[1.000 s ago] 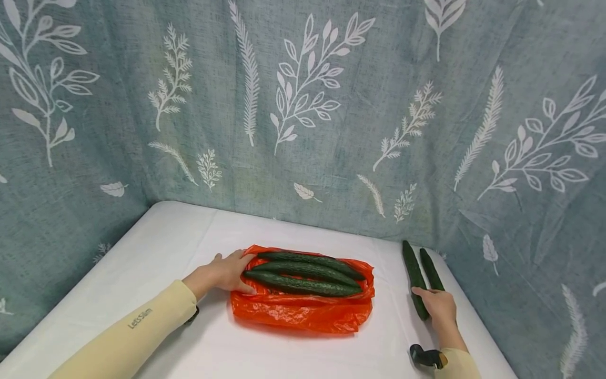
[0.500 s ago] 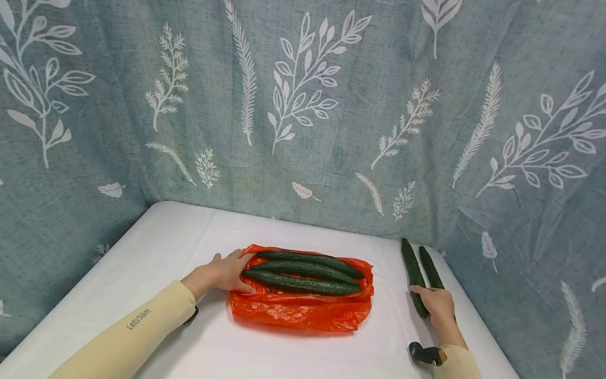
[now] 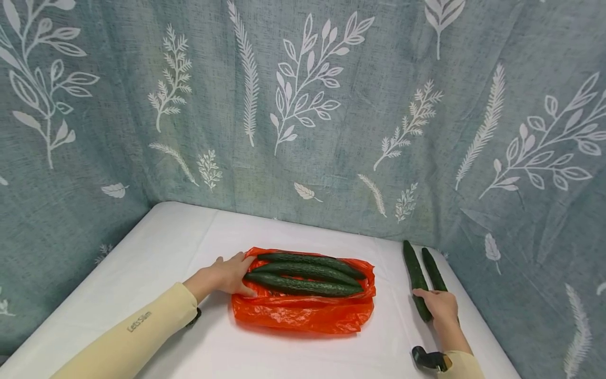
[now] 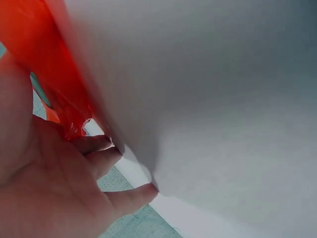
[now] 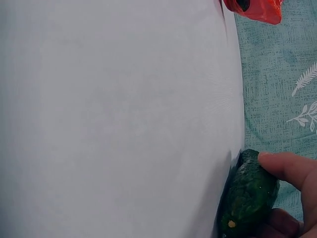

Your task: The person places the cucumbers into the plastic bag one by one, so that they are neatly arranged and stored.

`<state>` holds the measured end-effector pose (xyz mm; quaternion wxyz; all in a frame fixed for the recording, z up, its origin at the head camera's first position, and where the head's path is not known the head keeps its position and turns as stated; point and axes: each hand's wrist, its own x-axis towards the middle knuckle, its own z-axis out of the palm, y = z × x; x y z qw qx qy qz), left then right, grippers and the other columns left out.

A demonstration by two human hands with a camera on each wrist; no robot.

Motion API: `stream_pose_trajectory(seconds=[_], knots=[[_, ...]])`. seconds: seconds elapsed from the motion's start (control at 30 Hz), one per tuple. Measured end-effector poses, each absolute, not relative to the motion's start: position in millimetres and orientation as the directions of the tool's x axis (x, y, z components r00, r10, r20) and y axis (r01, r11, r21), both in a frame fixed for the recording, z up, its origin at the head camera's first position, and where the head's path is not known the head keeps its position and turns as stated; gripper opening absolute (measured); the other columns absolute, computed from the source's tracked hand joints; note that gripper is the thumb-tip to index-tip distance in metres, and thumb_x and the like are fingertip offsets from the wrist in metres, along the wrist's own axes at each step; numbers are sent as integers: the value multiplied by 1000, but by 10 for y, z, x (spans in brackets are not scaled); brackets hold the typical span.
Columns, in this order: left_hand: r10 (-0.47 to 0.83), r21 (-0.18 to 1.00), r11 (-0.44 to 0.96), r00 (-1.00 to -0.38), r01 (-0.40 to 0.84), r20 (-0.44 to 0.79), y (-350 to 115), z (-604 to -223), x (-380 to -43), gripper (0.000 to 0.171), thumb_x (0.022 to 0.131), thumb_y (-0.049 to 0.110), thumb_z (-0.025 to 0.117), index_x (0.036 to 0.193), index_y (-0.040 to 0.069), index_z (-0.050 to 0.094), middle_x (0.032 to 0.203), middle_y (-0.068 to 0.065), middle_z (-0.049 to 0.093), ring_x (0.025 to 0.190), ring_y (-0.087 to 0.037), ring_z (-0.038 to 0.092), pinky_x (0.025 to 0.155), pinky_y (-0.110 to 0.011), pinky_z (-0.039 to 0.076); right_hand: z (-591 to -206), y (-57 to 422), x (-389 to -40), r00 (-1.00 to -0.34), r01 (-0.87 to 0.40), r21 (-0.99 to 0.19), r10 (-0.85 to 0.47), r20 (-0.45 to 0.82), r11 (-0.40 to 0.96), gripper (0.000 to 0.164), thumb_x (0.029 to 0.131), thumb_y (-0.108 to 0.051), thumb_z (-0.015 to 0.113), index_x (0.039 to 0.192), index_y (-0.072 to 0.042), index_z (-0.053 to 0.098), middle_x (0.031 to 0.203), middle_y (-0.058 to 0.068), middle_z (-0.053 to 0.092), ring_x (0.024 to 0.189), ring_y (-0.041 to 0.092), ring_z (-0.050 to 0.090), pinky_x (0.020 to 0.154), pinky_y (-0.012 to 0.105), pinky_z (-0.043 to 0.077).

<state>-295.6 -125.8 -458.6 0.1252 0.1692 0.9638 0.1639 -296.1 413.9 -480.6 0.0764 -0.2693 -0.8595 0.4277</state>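
Three long dark green cucumbers lie side by side on an orange-red plastic bag in the middle of the table. At the bag's left end rests my left hand, fingers spread; in the left wrist view several fingertips touch the white surface, with the red plastic beside the palm. On the far right, my right hand holds the left one of two more cucumbers, its thumb along the side. The other cucumber lies just right of it, its near end hidden by the hand.
A white cloth covers the table. Grey-green curtains with white leaf prints hang along the back and both sides. The right-hand cucumbers lie close to the table's right edge.
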Motion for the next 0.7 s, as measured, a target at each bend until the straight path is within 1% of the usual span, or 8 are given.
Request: stream_pose_trajectory(seconds=[0.23,0.47,0.6,0.7], knots=[[371,382,878,-914,288,-165,-1257,-4596,-2937,106,78,57,81,156,5,32,159,-24,32,150,-41,27,114,-73,17,-4790,4145,-2958,-836,404,-793,537,-116,457,73,89,-30,72,138,17,45,149,40,33,139,55,31,112,64,33],[372,389,876,-913,286,-167,-1260,-4606,-2944,106,78,57,81,156,6,31,159,-23,31,150,-40,26,115,-73,15,-4793,4141,-2979,-816,411,-816,563,-130,406,72,86,-29,75,136,17,48,151,40,32,140,54,31,113,64,31],[374,392,873,-914,290,-156,-1262,-4607,-2944,106,78,56,81,157,6,31,158,-23,33,150,-40,28,114,-73,16,-4773,4150,-2970,-813,429,-819,558,-166,381,79,84,-32,77,139,15,45,154,39,28,142,55,27,111,66,31],[379,395,868,-915,300,-139,-1265,-4606,-2951,106,77,56,82,157,9,31,156,-22,36,147,-40,32,113,-74,18,-4757,4176,-2962,-826,424,-819,535,-176,386,84,84,-34,78,143,14,42,155,39,25,143,56,25,111,67,31]])
